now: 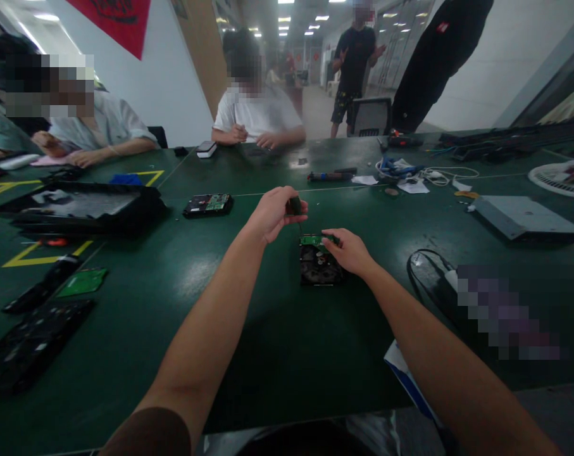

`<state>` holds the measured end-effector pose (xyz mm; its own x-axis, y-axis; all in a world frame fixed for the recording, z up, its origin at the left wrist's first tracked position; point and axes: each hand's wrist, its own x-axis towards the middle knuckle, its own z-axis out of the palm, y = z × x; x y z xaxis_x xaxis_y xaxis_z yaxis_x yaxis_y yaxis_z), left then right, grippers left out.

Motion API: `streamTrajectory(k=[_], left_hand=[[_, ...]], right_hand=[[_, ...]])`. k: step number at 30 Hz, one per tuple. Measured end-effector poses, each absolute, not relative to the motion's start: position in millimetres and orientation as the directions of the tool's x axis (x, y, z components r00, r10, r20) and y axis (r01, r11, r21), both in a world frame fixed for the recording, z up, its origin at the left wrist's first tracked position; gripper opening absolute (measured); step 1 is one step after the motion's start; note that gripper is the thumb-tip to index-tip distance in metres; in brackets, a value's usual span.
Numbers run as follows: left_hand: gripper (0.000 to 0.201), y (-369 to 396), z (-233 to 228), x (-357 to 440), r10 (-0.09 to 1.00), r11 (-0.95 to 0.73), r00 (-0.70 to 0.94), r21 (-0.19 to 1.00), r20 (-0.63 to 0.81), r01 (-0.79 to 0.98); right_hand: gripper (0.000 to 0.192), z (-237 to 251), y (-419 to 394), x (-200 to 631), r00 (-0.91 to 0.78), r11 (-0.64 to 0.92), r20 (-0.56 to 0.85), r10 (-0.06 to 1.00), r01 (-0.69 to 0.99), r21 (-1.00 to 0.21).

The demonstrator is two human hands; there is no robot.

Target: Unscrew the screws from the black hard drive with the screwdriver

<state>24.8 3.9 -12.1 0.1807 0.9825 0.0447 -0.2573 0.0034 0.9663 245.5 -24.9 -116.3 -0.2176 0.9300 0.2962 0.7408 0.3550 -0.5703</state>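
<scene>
A black hard drive [318, 266] lies on the green table [277, 342] in front of me, with a green circuit board [311, 240] at its far edge. My left hand [273, 213] grips a dark-handled screwdriver [295, 206] upright, its tip pointing down at the board. My right hand [349, 251] rests on the drive's right far corner and pinches the green board there.
A second hard drive [207, 204] lies further left. A black tray [80, 208], a loose green board [82, 282] and dark parts [28, 345] sit at the left. Cables [410, 171], a grey box [524, 218] and a black cord [426, 266] lie right. Two people sit opposite; others stand behind.
</scene>
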Motion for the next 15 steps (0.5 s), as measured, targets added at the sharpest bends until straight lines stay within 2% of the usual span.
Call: streamTrajectory(k=[5,12,15], left_hand=[[0.015,4.3,-11.1,22.1,0.989,-0.058,0.127,0.991,0.073,-0.117],[0.015,0.7,-9.2,22.8,0.976,0.044,0.217,0.965,0.014,-0.259],[0.014,2.6,-10.1,22.0,0.971,0.041,0.236,0.968,0.019,-0.246]], right_hand=[[0.034,-115.8,-26.5,244.7,-0.209,0.345,0.292,0.934,0.745,-0.571],[0.036,-116.7,-26.5,244.3,-0.205,0.343,0.294,0.934,0.750,-0.565],[0.036,-117.6,-26.1,244.4,-0.205,0.346,0.298,0.932,0.747,-0.568]])
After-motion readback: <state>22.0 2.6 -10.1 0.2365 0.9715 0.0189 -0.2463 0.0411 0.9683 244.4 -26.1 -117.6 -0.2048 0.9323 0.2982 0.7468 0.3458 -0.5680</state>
